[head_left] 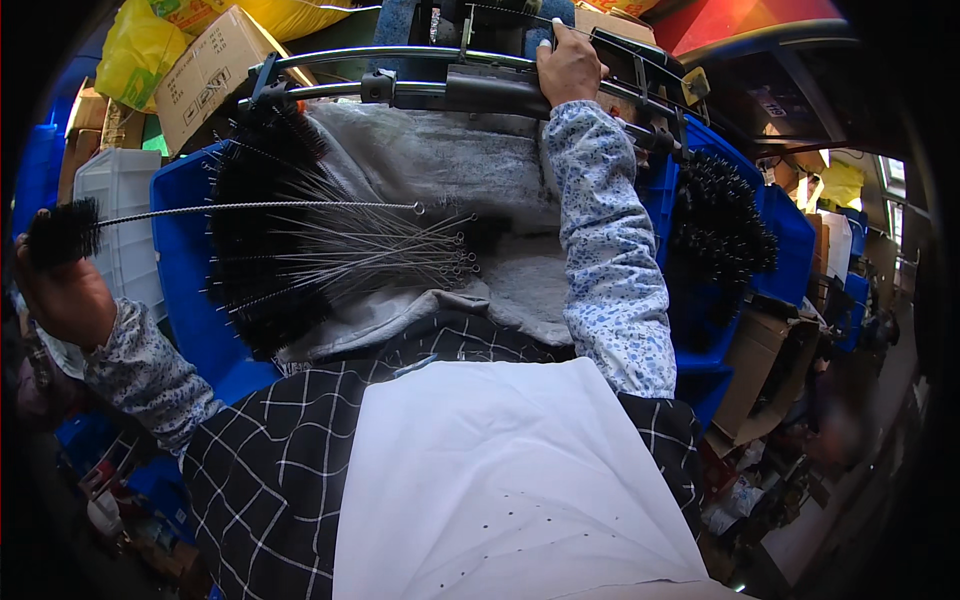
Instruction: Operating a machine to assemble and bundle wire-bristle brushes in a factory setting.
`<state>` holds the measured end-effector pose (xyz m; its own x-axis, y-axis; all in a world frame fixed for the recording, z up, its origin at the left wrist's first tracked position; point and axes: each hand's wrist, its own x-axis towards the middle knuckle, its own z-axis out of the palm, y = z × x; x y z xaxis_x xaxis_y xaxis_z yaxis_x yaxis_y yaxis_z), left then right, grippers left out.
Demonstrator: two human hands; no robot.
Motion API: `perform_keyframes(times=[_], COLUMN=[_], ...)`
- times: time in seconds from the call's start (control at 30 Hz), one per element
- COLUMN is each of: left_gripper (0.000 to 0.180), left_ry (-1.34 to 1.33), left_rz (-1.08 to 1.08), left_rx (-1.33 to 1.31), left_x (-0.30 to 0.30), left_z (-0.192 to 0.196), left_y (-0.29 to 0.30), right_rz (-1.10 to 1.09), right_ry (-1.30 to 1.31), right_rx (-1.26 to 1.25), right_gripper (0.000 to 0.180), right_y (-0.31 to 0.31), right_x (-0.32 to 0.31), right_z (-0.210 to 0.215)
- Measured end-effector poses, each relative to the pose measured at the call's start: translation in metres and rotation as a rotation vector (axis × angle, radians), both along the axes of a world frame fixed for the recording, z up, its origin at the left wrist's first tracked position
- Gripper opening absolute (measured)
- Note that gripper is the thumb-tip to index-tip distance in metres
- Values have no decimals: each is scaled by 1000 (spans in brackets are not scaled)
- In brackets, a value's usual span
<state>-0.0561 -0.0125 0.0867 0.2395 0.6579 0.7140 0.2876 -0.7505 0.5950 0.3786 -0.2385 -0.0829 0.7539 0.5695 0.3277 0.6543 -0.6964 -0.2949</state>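
Note:
At the far left my left hand (pixel 70 300) is closed on the black bristle head of a bottle brush (pixel 62 232). The brush's twisted wire handle reaches right and ends in a small loop. Below it, a bundle of similar wire brushes (pixel 345 245) lies on grey cloth (pixel 440 130), bristles to the left, looped ends to the right. At the top, my right hand (pixel 572 66) is curled over the metal-railed machine (pixel 490 88). Its index finger points up beside a thin twisted wire; what the fingers hold is hard to see.
A blue bin (pixel 185 250) stands left of the bundle, with a white crate (pixel 120 215) behind it. More black brushes (pixel 720 225) fill a blue bin on the right. Cardboard boxes (pixel 215 80) and yellow bags (pixel 140 50) sit at upper left.

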Motion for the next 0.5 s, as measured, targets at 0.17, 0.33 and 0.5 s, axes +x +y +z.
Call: perform_keyframes(times=[0.17, 0.33, 0.5], left_gripper=[27, 35, 35], left_ry=[314, 522, 464], left_rz=[61, 45, -30], left_rx=[429, 624, 541], left_x=[20, 60, 63], left_z=[-3, -14, -22], left_y=[-19, -39, -41], right_rz=[18, -60, 45], right_ry=[-35, 244, -79], right_rx=[6, -135, -25], right_gripper=[32, 36, 33], right_y=[25, 50, 17], right_x=[-17, -30, -18], right_z=[-1, 8, 5])
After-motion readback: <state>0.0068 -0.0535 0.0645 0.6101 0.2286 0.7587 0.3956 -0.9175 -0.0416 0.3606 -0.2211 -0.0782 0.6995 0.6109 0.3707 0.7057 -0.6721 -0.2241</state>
